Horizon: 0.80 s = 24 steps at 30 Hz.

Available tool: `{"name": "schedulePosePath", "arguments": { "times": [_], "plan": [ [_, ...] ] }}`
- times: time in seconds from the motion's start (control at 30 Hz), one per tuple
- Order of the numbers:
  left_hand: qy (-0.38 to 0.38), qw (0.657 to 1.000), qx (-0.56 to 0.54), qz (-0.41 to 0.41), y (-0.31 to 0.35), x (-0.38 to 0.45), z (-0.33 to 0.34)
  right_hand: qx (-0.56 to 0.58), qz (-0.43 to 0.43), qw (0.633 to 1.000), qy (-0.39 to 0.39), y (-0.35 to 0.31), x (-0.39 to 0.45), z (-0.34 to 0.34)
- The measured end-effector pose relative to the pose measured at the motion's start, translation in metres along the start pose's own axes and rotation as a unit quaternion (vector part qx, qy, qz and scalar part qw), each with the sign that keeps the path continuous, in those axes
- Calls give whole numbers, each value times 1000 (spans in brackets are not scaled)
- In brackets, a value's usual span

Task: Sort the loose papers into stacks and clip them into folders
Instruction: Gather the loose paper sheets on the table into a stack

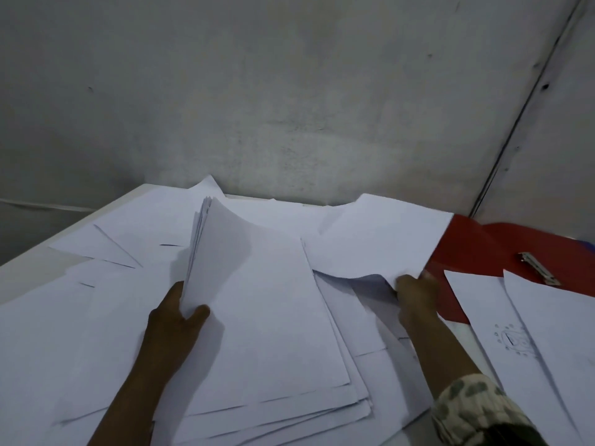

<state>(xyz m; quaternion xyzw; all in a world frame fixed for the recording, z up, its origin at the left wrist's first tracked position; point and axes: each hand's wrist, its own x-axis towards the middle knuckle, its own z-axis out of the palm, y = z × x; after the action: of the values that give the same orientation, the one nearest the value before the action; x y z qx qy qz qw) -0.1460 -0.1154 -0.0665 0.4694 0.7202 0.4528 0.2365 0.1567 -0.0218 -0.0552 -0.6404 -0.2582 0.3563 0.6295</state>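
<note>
A white table (pixel 29 278) stands against a grey wall (pixel 289 91), almost wholly covered by loose white papers (pixel 106 249) lying at odd angles; the left hand (pixel 175 320) grips a sheaf of sheets (pixel 254 304) by its left edge, thumb curled over the top sheet and fingers hidden beneath, so that the sheaf's far end lifts and fans while its near end rests on a rough stack of papers (pixel 289 416) at the table's front; the right hand (pixel 415 292) reaches forward to a single sheet (pixel 380 243) lying just right of the sheaf, its fingers curled at that sheet's raised near edge, though whether they pinch it or only lift it from under cannot be told; a patterned sleeve (pixel 473 410) covers the right forearm; at the right, an open red folder (pixel 483 249) lies flat, touching the single sheet's right edge, with a metal clip (pixel 537 268) on its inner face; two more sheets overlap the folder's near part, one of them a sheet with a small line drawing (pixel 512 341) on it; a dark seam (pixel 521 114) runs slantwise down the wall at the right.
</note>
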Motion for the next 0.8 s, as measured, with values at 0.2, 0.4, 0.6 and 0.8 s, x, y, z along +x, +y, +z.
{"name": "schedulePosePath", "arguments": {
  "times": [0.2,0.4,0.6,0.8],
  "plan": [
    [23,999,-30,-21,2,-1,0,85,40,996,10,6,2,-15],
    [35,999,-27,-32,1,-2,0,104,81,991,-23,1,-13,-18],
    [28,999,-24,-24,1,-1,0,-80,69,968,-230,-5,-46,-16],
    [4,997,-65,-36,-1,1,-2,-289,-53,887,-357,0,-66,-8]
  ]
}}
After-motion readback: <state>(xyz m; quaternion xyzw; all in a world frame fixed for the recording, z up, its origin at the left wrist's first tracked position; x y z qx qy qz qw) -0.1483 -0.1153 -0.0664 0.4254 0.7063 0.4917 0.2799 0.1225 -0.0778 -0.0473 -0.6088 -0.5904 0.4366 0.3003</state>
